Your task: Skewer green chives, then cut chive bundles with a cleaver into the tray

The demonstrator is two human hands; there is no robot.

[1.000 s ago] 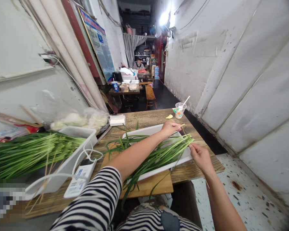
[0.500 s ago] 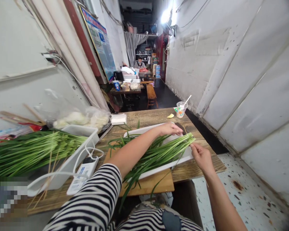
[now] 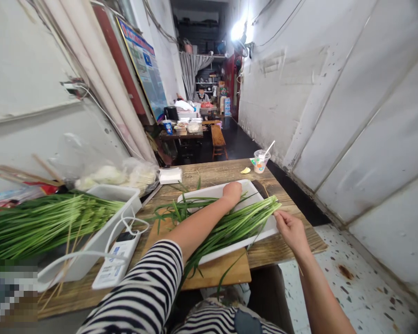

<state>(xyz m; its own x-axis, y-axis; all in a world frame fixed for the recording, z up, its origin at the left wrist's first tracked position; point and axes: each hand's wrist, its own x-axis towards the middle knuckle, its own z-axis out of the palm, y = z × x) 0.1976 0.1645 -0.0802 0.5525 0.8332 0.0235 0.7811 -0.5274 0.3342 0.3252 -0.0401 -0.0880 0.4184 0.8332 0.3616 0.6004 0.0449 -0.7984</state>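
A bundle of garlic chives (image 3: 244,220) lies across a white tray (image 3: 209,259), pale stem ends to the right. My right hand (image 3: 292,229) is closed in a pinch beside those ends; a thin pale stick, looking like a bamboo skewer (image 3: 300,269), pokes out below it. Whether the skewer runs through the stems is hidden. Over the tray's far side, my left hand (image 3: 232,192) reaches down among loose chive leaves. Its fingers are out of sight behind the hand. The tray rests on a wooden board (image 3: 226,269).
To the left, a white bin (image 3: 132,204) is heaped with more chives (image 3: 55,218). Bamboo skewers (image 3: 68,264) lean on it beside a white power strip (image 3: 116,262) with a cable. A plastic cup (image 3: 260,162) and tissue pack (image 3: 170,175) stand at the back. Farther off, a person (image 3: 201,96) sits.
My left hand has moved left and down, from above the stem ends into the leaves in the tray. My right hand stays beside the stem ends.
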